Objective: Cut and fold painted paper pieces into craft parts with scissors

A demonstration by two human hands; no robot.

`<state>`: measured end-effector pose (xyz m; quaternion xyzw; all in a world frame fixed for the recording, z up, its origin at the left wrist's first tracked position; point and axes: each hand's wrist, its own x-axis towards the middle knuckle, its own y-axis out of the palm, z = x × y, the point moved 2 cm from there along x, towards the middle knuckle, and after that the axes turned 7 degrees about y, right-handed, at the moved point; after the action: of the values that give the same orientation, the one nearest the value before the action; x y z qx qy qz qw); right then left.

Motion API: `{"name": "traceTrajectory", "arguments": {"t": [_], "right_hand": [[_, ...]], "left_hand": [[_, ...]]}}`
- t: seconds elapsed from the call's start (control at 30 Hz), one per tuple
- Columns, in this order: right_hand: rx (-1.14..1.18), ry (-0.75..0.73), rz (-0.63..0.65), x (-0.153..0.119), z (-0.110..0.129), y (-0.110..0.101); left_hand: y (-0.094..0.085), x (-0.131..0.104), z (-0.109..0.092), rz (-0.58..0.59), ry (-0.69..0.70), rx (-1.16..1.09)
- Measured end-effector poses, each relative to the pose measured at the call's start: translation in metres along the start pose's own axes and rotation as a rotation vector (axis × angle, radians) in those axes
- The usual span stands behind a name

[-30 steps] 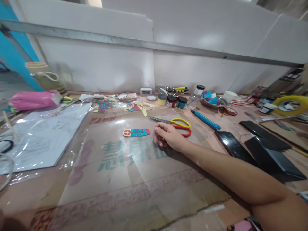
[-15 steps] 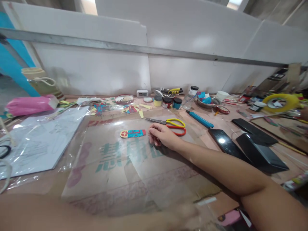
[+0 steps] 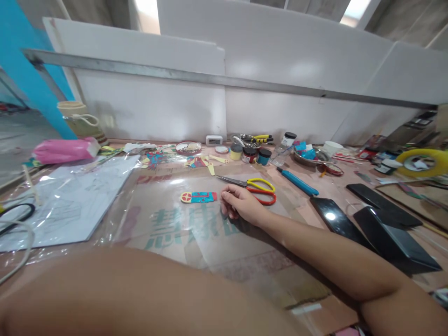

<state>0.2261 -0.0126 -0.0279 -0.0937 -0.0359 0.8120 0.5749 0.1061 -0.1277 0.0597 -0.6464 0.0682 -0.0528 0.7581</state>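
Nearest, in front of the scissors (image 3: 244, 184), the left arm (image 3: 122, 294) is seen blurred across the lower edge; the left hand lies outside the view, so its state cannot be told. The right arm (image 3: 315, 247) is extended from the lower right, its forearm laid low over the desk (image 3: 299, 204). The right hand (image 3: 241, 204) is placed just on the near side of the scissors, turned on its edge, fingers loosely curled and thumb near the forefinger; it is partly open, and nothing is seen in its grasp. Left of the scissors and slightly nearer, the painted piece (image 3: 199, 197) is laid flat on a clear sheet (image 3: 164, 186). Its long axis is set left to right: the rounded yellow end is pointed left, the red end toward the right hand, just beside the fingertips. The scissors' blades are directed left and slightly away. Right of the scissors, a blue cutter (image 3: 299, 182) is set obliquely. Beyond the scissors, painted cutouts (image 3: 201, 161) and paint jars (image 3: 249, 155) are arranged before white panels (image 3: 280, 112).
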Motion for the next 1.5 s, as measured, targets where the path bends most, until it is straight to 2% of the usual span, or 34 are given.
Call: {"name": "traceTrajectory", "arguments": {"t": [0.1,0.17,0.2,0.23,0.27,0.33,0.4,0.47,0.57,0.73,0.9,1.07,1.23,1.4,1.5], "right_hand": [[-0.01,-0.002,0.006,-0.001,0.002,0.0],[-0.027,-0.014,-0.002,-0.002,0.003,0.0],[-0.041,-0.02,-0.007,-0.003,0.004,0.0],[-0.057,-0.025,-0.012,-0.004,0.004,0.0],[-0.076,-0.026,-0.017,-0.004,0.005,0.0],[-0.125,-0.015,-0.018,-0.005,0.007,0.0],[-0.199,0.007,-0.011,-0.005,0.009,-0.002],[-0.296,0.025,0.001,-0.004,0.013,-0.006],[-0.447,0.024,0.005,-0.001,0.018,-0.014],[-0.646,-0.051,-0.086,0.005,0.015,-0.023],[-0.786,-0.168,-0.186,0.005,0.005,-0.019],[-0.864,-0.246,-0.258,0.003,0.002,-0.015],[-0.882,-0.274,-0.225,0.006,0.0,-0.017],[-0.834,-0.294,-0.21,0.006,-0.001,-0.019],[-0.76,-0.303,-0.246,0.005,0.002,-0.02]], "left_hand": [[-0.015,-0.008,0.022,-0.034,0.008,-0.161],[-0.018,-0.021,0.045,-0.106,-0.069,-0.241],[-0.016,-0.031,0.061,-0.229,-0.216,-0.345],[-0.011,-0.044,0.078,-0.31,-0.389,-0.382],[-0.003,-0.057,0.095,-0.343,-0.531,-0.336],[0.018,-0.084,0.126,-0.301,-0.736,-0.133],[0.042,-0.104,0.148,-0.271,-0.793,-0.099],[0.062,-0.115,0.16,-0.236,-0.798,-0.109],[0.081,-0.116,0.16,-0.186,-0.749,-0.162],[0.087,-0.11,0.149,-0.151,-0.741,-0.259],[0.084,-0.111,0.149,-0.119,-0.816,-0.34],[0.064,-0.116,0.151,-0.105,-0.924,-0.47],[0.055,-0.11,0.144,-0.24,-0.886,-0.835],[0.064,-0.097,0.136,-0.332,-0.921,-0.955],[0.068,-0.091,0.133,-0.424,-0.979,-0.995]]}}
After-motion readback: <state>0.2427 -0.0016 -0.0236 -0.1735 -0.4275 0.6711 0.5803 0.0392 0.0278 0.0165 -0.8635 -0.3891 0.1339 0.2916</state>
